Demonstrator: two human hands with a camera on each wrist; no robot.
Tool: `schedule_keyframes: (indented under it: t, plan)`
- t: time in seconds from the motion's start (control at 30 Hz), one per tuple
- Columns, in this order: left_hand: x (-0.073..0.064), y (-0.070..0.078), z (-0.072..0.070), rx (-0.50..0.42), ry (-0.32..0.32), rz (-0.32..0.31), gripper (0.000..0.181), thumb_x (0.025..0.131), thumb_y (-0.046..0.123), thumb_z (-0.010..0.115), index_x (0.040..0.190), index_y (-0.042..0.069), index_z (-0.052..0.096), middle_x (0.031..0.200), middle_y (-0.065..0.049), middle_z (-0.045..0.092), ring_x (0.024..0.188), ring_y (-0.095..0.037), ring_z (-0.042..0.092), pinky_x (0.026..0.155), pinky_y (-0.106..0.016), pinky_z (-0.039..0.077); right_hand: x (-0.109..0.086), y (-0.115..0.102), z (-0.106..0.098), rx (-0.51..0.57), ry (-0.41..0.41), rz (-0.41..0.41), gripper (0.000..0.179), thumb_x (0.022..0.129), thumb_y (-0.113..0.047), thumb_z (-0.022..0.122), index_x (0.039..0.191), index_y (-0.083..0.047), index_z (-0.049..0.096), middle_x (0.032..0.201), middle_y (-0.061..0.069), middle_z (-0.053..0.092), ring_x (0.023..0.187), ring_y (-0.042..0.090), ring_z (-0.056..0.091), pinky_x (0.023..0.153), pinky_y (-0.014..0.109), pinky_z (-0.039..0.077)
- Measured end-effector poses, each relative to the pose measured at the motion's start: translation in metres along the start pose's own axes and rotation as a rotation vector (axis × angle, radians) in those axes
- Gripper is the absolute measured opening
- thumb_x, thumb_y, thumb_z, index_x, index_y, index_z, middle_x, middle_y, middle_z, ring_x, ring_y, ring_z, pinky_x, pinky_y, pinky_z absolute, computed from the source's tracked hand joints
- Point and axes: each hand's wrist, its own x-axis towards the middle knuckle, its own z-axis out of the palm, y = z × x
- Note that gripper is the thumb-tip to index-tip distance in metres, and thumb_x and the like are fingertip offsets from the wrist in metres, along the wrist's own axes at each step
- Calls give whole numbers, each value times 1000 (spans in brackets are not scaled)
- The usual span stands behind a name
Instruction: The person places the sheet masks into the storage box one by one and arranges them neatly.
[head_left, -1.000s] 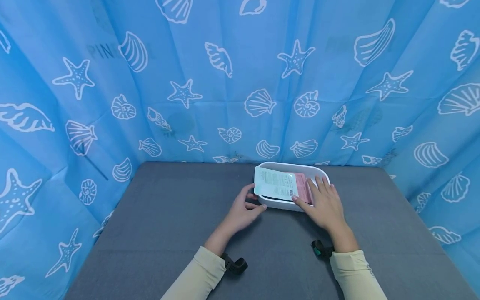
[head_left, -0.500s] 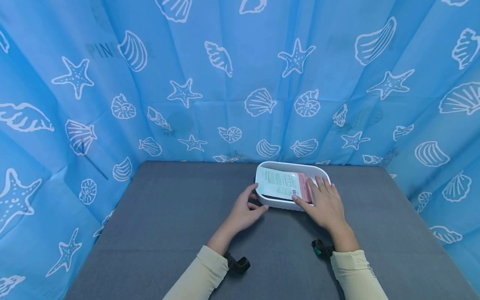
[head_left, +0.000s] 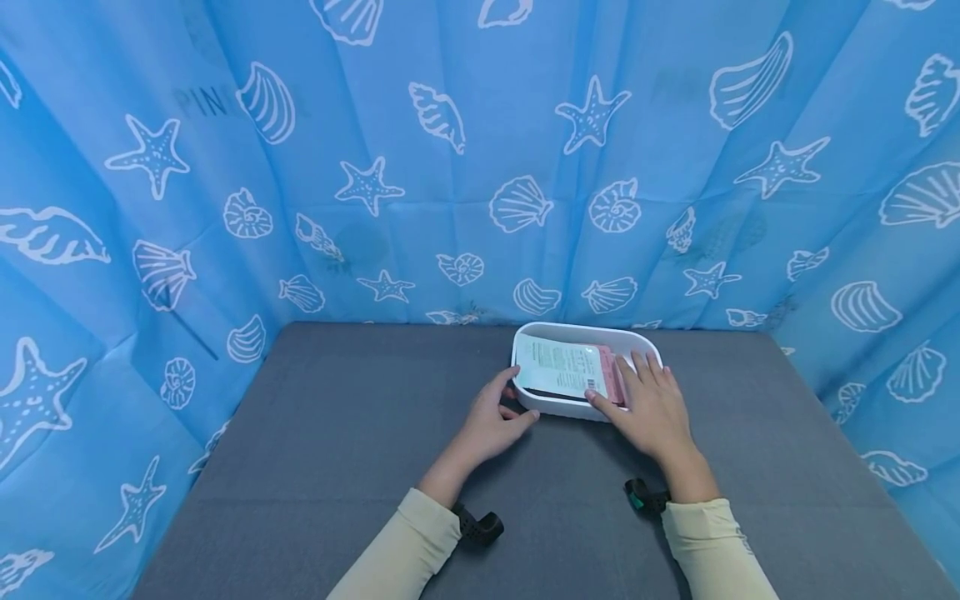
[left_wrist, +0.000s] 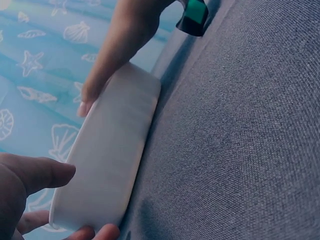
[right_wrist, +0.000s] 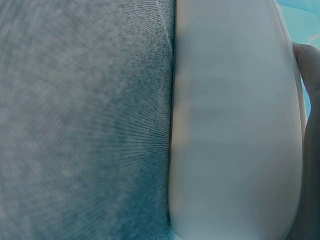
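A white oblong bin (head_left: pixel 558 408) stands on the grey table in the head view. Inside it a mint-green printed packet (head_left: pixel 555 364) lies over a pink packet (head_left: pixel 613 375). At the bin's left end is my left hand (head_left: pixel 486 423), its loosely bent fingers against the end wall and its thumb near the front corner. My right hand (head_left: pixel 651 406) rests over the right end, fingers reaching inside and thumb over the front rim by the pink packet. The left wrist view shows the bin's outer wall (left_wrist: pixel 107 150) between both hands. Some fingertips are hidden in the bin.
The grey cloth-covered table (head_left: pixel 360 433) extends around the bin on both sides and in front. Directly behind the bin hangs a blue curtain (head_left: pixel 465 183) with white shell and starfish prints. A black strap device (head_left: pixel 480 528) sits at the left wrist, another (head_left: pixel 643 497) at the right.
The mint-green packet has shifted right and settled lower, its left edge now within the bin's rim. My left hand has followed slightly to the right. The right hand stays put.
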Motion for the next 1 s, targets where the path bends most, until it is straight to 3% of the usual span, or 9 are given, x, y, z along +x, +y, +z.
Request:
schedule_keyframes:
  t: [0.43, 0.63, 0.9, 1.0]
  plan:
    - [-1, 1, -2, 26, -8, -13, 79, 98, 27, 77, 165, 16, 37, 128, -13, 56, 92, -14, 68, 84, -35, 59, 1, -3, 2, 3, -3, 2, 104, 96, -77, 53, 164, 0, 34, 170, 31, 27, 161, 51, 17, 130, 67, 10]
    - [-3, -2, -6, 32, -2, -24, 80, 98, 27, 78, 166, 21, 36, 131, -12, 56, 92, -12, 68, 83, -32, 59, 4, -4, 6, 9, 2, -4, 104, 96, -77, 53, 164, -1, 35, 170, 32, 28, 161, 51, 17, 129, 68, 11]
    - [-3, -14, -16, -20, -47, -39, 83, 99, 32, 77, 168, 24, 31, 142, -11, 57, 100, -14, 70, 86, -37, 60, 2, 4, 9, -1, 38, -22, 104, 95, -75, 56, 161, 3, 37, 167, 32, 33, 159, 52, 21, 128, 69, 12]
    - [-6, -21, -23, -23, -65, -29, 79, 100, 32, 76, 166, 22, 35, 142, -14, 60, 104, -18, 71, 89, -41, 60, -2, 9, 9, 32, 70, -30, 97, 96, -71, 59, 157, 4, 45, 165, 32, 37, 157, 53, 25, 127, 71, 16]
